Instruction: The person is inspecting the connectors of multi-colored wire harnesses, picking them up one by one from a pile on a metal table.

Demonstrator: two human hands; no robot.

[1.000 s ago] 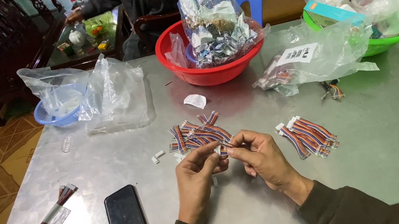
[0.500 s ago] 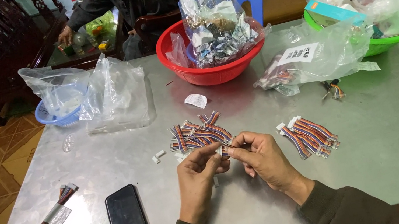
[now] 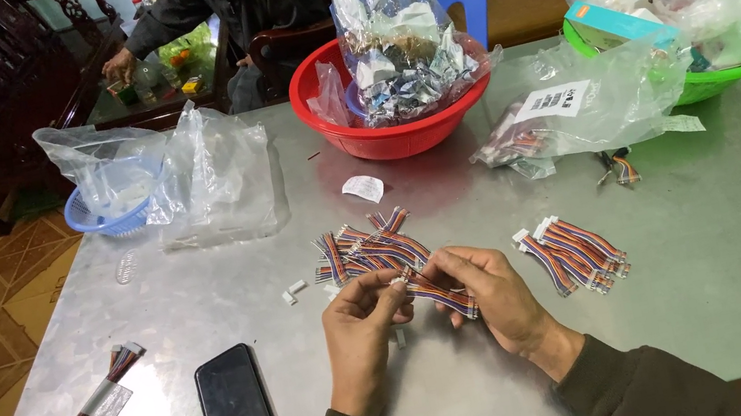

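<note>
A short multicoloured ribbon cable (image 3: 439, 294) is held above the grey metal table (image 3: 728, 277), near its front edge, between both hands. The fingers of the left hand (image 3: 363, 326) are closed on its white end connector, while those of the right hand (image 3: 487, 291) are pinched around the striped wires. A loose pile of similar cables (image 3: 367, 247) is seen just beyond the hands, a neater bundle (image 3: 573, 249) to the right, and a black phone (image 3: 237, 411) to the left.
</note>
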